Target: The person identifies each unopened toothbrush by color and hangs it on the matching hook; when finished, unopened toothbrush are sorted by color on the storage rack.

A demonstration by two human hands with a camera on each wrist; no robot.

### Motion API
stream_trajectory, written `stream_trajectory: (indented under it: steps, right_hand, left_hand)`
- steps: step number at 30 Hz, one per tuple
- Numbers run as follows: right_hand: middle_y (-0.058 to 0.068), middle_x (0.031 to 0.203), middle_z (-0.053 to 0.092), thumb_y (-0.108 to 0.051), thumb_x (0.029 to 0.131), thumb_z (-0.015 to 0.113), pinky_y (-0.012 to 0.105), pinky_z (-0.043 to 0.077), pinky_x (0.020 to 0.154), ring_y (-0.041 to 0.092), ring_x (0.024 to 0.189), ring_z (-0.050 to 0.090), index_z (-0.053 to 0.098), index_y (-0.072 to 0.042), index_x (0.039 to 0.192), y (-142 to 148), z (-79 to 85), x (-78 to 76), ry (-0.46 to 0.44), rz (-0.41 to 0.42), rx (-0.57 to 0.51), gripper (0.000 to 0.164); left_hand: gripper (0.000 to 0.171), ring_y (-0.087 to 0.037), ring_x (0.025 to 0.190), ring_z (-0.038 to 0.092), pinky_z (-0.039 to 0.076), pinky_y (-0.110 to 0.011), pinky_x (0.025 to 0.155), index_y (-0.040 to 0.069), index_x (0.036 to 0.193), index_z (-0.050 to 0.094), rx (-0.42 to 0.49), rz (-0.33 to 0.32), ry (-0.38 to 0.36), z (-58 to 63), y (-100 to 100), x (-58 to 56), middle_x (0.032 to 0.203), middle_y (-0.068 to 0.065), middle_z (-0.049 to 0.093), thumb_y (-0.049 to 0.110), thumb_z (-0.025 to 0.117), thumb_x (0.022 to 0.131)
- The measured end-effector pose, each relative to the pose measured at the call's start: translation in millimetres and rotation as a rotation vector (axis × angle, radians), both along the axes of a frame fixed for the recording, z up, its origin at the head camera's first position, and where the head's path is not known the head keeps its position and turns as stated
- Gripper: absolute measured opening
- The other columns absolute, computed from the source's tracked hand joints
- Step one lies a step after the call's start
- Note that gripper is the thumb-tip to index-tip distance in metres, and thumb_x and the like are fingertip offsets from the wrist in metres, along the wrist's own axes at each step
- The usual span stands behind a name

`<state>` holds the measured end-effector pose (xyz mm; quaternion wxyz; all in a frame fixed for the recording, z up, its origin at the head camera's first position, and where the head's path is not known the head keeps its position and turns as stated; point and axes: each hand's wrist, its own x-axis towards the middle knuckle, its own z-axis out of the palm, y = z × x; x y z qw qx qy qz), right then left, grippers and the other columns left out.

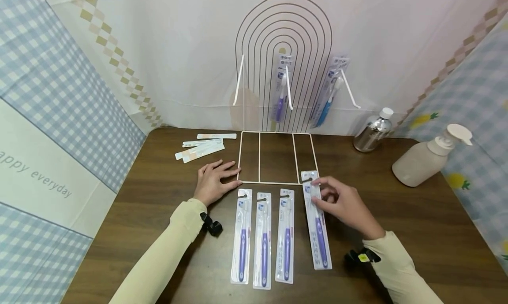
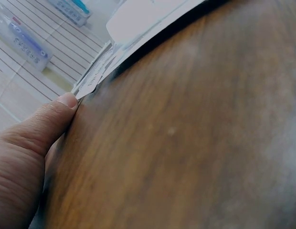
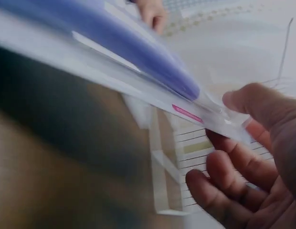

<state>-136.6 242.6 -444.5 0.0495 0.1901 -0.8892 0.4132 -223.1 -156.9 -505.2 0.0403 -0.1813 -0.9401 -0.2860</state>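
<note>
My right hand (image 1: 348,203) pinches a packaged purple toothbrush (image 1: 319,239) near the top of its pack, thumb on the near face. In the right wrist view that pack (image 3: 153,67) slants across, with the thumb and fingertips at its end. My left hand (image 1: 211,183) lies on the table with fingers spread, fingertips at the left side of the white wire rack (image 1: 259,163). In front of the rack, three more packs of purple toothbrushes lie side by side: the left pack (image 1: 242,246), the middle pack (image 1: 263,251) and the right pack (image 1: 285,246).
White hooks stick out above the rack base; the left hook (image 1: 239,81) is bare. Purple toothbrush packs (image 1: 281,92) hang at the middle hook, blue toothbrush packs (image 1: 329,94) at the right one. Paper strips (image 1: 202,150) lie back left. A silver bottle (image 1: 372,131) and a pump bottle (image 1: 424,161) stand right.
</note>
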Motion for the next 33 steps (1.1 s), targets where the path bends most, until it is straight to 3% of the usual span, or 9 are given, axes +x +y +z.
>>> stream_trajectory:
  steps: [8, 12, 15, 19, 26, 33]
  right_hand:
    - [-0.005, 0.082, 0.07, 0.001, 0.079, 0.09, 0.018, 0.041, 0.05, 0.005, 0.054, 0.048, 0.071, -0.012, 0.124, -23.3, 79.3, -22.5, 0.456, 0.056, -0.02, 0.05]
    - [-0.003, 0.08, 0.07, 0.003, 0.079, 0.089, 0.019, 0.038, 0.052, 0.006, 0.055, 0.046, 0.071, -0.009, 0.128, -37.5, 112.8, -28.1, 0.583, 0.081, -0.057, 0.053]
    - [-0.003, 0.079, 0.069, 0.003, 0.081, 0.088, 0.019, 0.036, 0.053, 0.007, 0.055, 0.045, 0.07, -0.008, 0.13, -47.0, 126.9, -33.3, 0.601, 0.102, -0.079, 0.053]
    - [-0.003, 0.08, 0.069, 0.004, 0.084, 0.087, 0.02, 0.034, 0.053, 0.009, 0.056, 0.043, 0.07, -0.009, 0.129, -57.7, 131.4, -45.0, 0.578, 0.114, -0.121, 0.051]
    - [-0.001, 0.084, 0.07, 0.0, 0.087, 0.086, 0.023, 0.032, 0.052, 0.013, 0.055, 0.04, 0.072, -0.014, 0.129, -69.2, 122.1, -68.1, 0.493, 0.086, -0.204, 0.047]
    - [0.008, 0.089, 0.073, -0.004, 0.089, 0.086, 0.023, 0.033, 0.052, 0.014, 0.055, 0.041, 0.071, -0.01, 0.127, -78.5, 108.4, -104.5, 0.412, 0.011, -0.285, 0.042]
  left_hand:
    - [0.047, -0.028, 0.152, 0.038, 0.017, -0.057, 0.12, 0.033, 0.138, 0.073, 0.004, 0.002, -0.01, 1.5, 1.0, 0.5, 0.156, 0.01, 0.055, 0.051, 0.077, 0.095]
    - [0.047, -0.028, 0.152, 0.038, 0.017, -0.057, 0.12, 0.034, 0.138, 0.072, -0.005, 0.002, -0.01, 0.1, 0.8, 0.2, 0.156, 0.01, 0.055, 0.052, 0.077, 0.095]
    - [0.047, -0.027, 0.152, 0.038, 0.017, -0.056, 0.12, 0.034, 0.138, 0.072, -0.006, 0.003, -0.008, -0.8, 0.7, 0.0, 0.156, 0.011, 0.055, 0.052, 0.076, 0.095]
    - [0.047, -0.028, 0.152, 0.038, 0.017, -0.057, 0.12, 0.034, 0.138, 0.073, 0.001, 0.002, 0.0, -1.1, 0.9, -0.5, 0.156, 0.01, 0.055, 0.052, 0.077, 0.095]
    - [0.047, -0.027, 0.152, 0.038, 0.017, -0.057, 0.12, 0.034, 0.138, 0.072, -0.004, -0.001, -0.001, -1.4, 1.0, -1.0, 0.156, 0.011, 0.055, 0.053, 0.077, 0.095]
    - [0.047, -0.029, 0.152, 0.039, 0.017, -0.058, 0.12, 0.033, 0.138, 0.073, 0.001, -0.004, 0.005, -0.2, 1.2, -0.1, 0.155, 0.009, 0.056, 0.052, 0.077, 0.095]
